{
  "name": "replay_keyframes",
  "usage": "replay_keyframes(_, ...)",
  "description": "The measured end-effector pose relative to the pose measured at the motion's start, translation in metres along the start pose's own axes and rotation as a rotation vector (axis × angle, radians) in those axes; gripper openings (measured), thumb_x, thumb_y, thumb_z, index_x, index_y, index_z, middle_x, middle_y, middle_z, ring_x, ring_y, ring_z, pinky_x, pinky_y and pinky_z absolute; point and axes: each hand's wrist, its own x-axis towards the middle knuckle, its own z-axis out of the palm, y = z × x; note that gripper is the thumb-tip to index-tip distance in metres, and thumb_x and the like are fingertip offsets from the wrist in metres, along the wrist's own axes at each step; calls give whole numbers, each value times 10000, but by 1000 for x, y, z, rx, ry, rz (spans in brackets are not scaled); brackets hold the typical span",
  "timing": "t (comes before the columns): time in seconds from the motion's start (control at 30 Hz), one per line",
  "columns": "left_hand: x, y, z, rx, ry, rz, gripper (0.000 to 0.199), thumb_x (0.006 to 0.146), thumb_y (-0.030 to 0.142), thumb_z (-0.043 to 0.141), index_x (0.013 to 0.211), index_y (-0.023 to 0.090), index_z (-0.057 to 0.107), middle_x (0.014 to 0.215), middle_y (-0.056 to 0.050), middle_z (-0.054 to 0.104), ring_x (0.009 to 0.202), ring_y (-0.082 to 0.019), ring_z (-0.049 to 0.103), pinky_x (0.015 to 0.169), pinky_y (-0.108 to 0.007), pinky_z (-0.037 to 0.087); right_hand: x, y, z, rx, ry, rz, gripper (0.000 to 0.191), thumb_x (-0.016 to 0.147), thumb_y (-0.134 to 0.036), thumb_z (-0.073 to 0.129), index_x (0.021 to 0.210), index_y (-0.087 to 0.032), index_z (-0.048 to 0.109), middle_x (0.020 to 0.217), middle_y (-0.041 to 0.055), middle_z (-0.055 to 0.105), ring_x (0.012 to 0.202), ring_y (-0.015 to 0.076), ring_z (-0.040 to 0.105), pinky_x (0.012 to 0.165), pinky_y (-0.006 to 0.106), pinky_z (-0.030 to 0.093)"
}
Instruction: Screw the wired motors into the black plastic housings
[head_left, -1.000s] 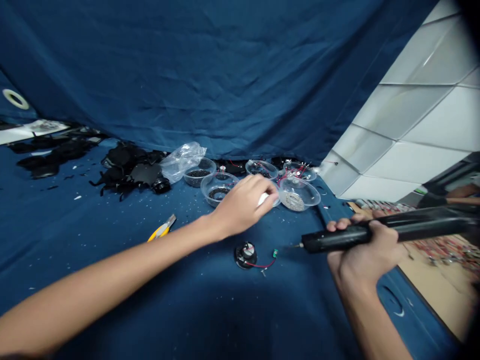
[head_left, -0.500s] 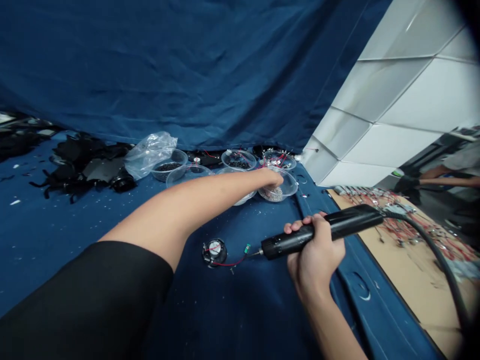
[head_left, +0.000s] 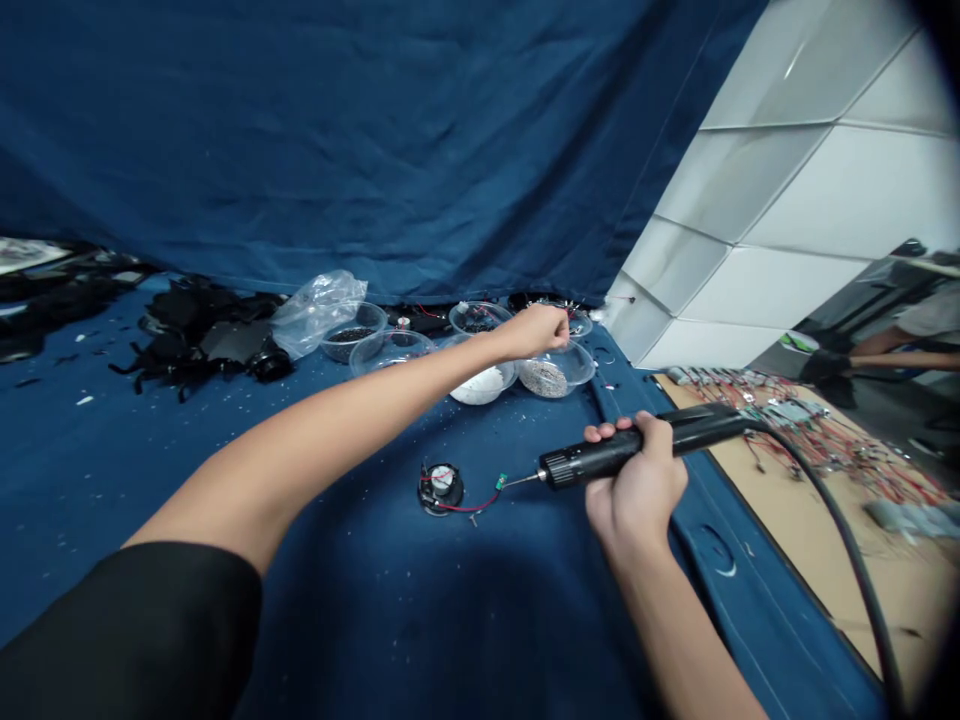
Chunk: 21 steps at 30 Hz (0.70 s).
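My left hand (head_left: 544, 332) is closed, held above a clear bowl of small screws (head_left: 555, 372); what its fingers pinch, if anything, is hidden. Wrapped in my right hand (head_left: 637, 480) is a black electric screwdriver (head_left: 600, 460), its bit pointing left. The bit's tip is close to a small green circuit board (head_left: 501, 482); whether they touch I cannot tell. A red wire joins that board to a round black part with a white motor-like centre (head_left: 441, 485), lying on the blue cloth. A tiny screw (head_left: 473, 518) lies near the wire.
Several clear bowls stand along the back, one with white contents (head_left: 480, 385), one with black bits (head_left: 351, 335). Left of them are a plastic bag (head_left: 319, 305) and black parts (head_left: 217, 335). Red wires (head_left: 817, 430) cover a tan board at right. Another person's arm (head_left: 900, 350) shows beyond.
My left hand has risen out of the screw bowl and is closed above it. The view has shifted slightly; my right hand still grips the screwdriver beside the green board.
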Motion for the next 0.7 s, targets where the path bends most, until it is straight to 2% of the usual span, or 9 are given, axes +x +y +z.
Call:
replay_keyframes(0.1, -52, 27, -35, -24, 136, 22, 60, 814, 110, 606, 862, 104, 642, 828, -45, 674, 756, -126, 589, 705, -255, 423, 3, -3, 1, 38, 38, 36, 107, 756, -101, 534, 708, -156, 456, 599, -47, 461, 515, 80, 478, 480, 222, 470)
replay_keyframes(0.2, -123, 53, -66, -130, 326, 26, 38, 815, 121, 616, 849, 119, 632, 816, -24, 663, 721, -108, 571, 673, -237, 435, 0, -5, 6, 91, 51, 52, 93, 766, -76, 504, 718, -148, 470, 593, -42, 463, 520, 75, 465, 476, 205, 462)
replay_keyframes(0.3, -190, 67, -80, -181, 351, -22, 35, 828, 158, 636, 849, 131, 634, 843, -25, 661, 755, -112, 589, 707, -241, 464, -9, -3, 14, 122, 46, 96, 108, 774, -69, 494, 706, -147, 463, 589, -41, 454, 528, 68, 452, 480, 192, 464)
replay_keyframes(0.37, -223, 71, -78, -225, 337, -50, 27, 839, 161, 638, 856, 140, 637, 852, -21, 658, 779, -115, 598, 729, -243, 476, -17, 1, 19, 129, 36, 142, 122, 779, -67, 488, 693, -148, 456, 588, -43, 444, 531, 63, 446, 487, 187, 470)
replay_keyframes(0.47, -256, 70, -62, -236, 352, -96, 39, 848, 155, 642, 886, 159, 650, 862, -8, 649, 786, -105, 591, 739, -236, 472, -31, 10, 24, 137, 36, 202, 142, 784, -61, 481, 678, -149, 443, 590, -47, 427, 530, 54, 434, 487, 174, 468)
replay_keyframes(0.6, -277, 68, -33, -211, 455, -173, 96, 871, 184, 638, 967, 187, 648, 872, 7, 640, 777, -93, 581, 706, -221, 452, -44, 23, 26, 141, 41, 287, 137, 785, -64, 488, 689, -147, 437, 607, -48, 420, 540, 49, 430, 489, 167, 467)
replay_keyframes(0.7, -283, 69, -18, -175, 520, -160, 25, 886, 200, 629, 889, 176, 635, 851, 9, 642, 791, -99, 582, 708, -227, 445, -49, 30, 27, 143, 48, 312, 138, 783, -65, 493, 693, -148, 430, 616, -50, 413, 544, 47, 425, 493, 166, 468)
